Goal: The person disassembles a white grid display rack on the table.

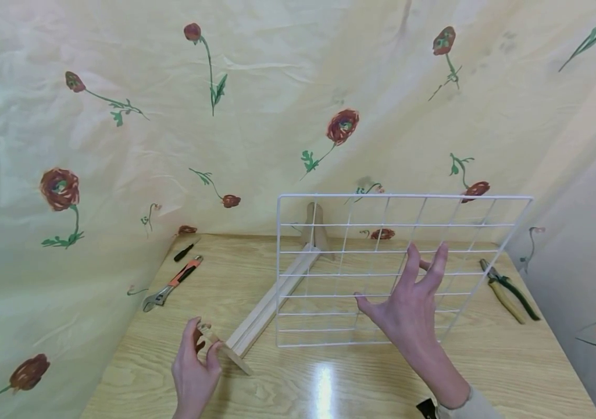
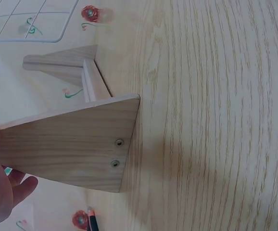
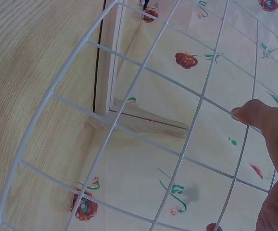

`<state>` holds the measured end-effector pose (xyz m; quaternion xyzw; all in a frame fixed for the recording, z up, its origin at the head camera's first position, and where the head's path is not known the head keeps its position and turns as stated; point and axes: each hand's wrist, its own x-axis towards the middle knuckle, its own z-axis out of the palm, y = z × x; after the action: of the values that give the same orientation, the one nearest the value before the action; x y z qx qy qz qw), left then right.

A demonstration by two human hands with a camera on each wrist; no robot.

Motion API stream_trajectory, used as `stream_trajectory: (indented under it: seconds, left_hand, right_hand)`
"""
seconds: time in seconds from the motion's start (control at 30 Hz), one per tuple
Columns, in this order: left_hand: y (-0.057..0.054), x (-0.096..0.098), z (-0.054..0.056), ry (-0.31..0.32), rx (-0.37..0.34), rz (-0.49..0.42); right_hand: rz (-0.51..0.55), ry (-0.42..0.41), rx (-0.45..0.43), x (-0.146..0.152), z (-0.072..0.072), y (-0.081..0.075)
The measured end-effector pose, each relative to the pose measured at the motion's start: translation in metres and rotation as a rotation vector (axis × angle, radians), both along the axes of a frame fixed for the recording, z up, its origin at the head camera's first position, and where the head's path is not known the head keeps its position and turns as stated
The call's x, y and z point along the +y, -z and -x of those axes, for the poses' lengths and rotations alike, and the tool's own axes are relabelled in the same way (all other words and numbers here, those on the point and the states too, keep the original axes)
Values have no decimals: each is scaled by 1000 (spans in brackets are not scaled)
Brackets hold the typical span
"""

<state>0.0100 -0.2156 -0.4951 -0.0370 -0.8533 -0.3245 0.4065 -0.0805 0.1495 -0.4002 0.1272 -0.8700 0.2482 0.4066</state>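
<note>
My left hand (image 1: 195, 366) grips the near end board (image 1: 232, 355) of a wooden stand by its upper part. A grooved rail (image 1: 271, 299) runs back from this board to a second end board (image 1: 314, 224). Two screw heads (image 2: 117, 153) show on the board's outer face in the left wrist view. With spread fingers, my right hand (image 1: 410, 308) holds a white wire grid panel (image 1: 329, 274) by its bars. The panel hangs tilted above the table, to the right of the near board. In the right wrist view the thumb (image 3: 249, 114) presses on a bar; the other fingers are mostly hidden.
On the table's left side lie an adjustable wrench (image 1: 172, 285) with an orange and black handle and a small black-handled tool (image 1: 184, 252). Pliers (image 1: 509, 291) lie at the right edge. Flowered cloth (image 1: 277, 116) hangs behind the table.
</note>
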Motion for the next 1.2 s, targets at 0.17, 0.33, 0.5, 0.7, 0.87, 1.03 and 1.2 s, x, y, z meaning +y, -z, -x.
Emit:
stream_trajectory:
  seconds: [0.17,0.33,0.5,0.7,0.87,1.03,1.2]
  left_hand:
    - [-1,1,-3,-10,-26,-5]
    - [0,1,-4,-21,-20,-3]
    - [0,3,-3,-38,7,0]
    - [1,4,-3,-61,19,9]
    - [0,5,-5,-70,23,8]
    - [-2,6,-8,-76,7,4]
    - [-3,7,-9,-81,1,4]
  right_hand:
    - [7,2,-2,0,0,0]
    - [14,1,1,0,-1,1]
    - [20,-1,-2,0,-2,1]
    - [24,5,-7,0,-2,2]
    - [25,8,-12,-1,-3,2]
    - [21,8,-5,-1,-3,3]
    - [19,8,2,-2,-3,4]
